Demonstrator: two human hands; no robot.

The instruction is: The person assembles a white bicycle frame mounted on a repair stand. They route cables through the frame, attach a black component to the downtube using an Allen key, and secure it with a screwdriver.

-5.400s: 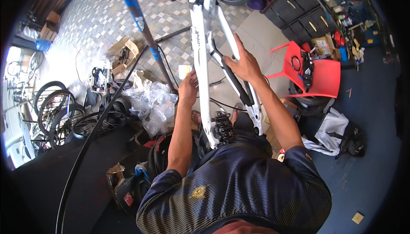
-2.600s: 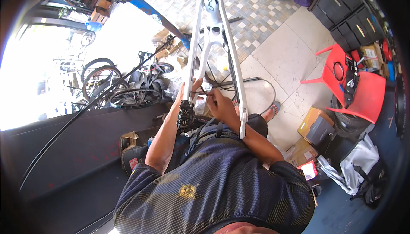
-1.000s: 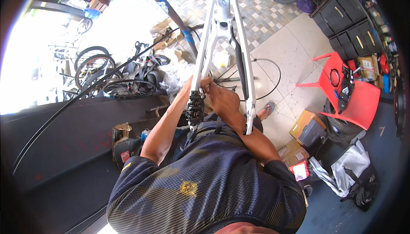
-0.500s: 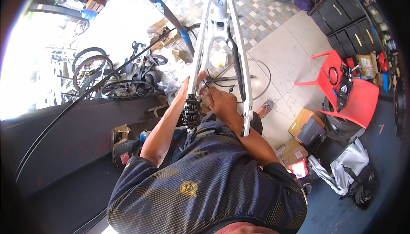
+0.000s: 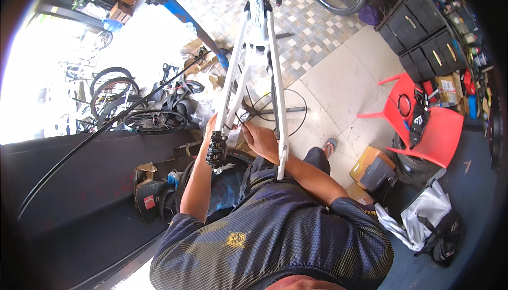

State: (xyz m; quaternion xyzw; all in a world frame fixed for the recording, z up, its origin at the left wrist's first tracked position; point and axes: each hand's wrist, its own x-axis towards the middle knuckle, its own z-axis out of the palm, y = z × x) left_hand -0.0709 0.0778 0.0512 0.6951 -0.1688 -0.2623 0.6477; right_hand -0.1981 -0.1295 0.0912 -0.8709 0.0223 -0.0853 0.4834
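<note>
Shifted slightly left since moments ago, the smooth, forked white bicycle frame (image 5: 257, 37) is being seen near centre, its tube partly blocking the left hand (image 5: 210, 125), whose grip cannot be told, while a thin black cable (image 5: 233, 127) is being pinched by the right hand (image 5: 260, 139), left of a curved red plastic chair (image 5: 439, 134).

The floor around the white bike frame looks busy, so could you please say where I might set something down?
The pale tiles look bare between the dark rod, the red chair and the black drawers. It is crowded left of the white bike frame, with plastic wrap and wheels, and around the cardboard box.
</note>
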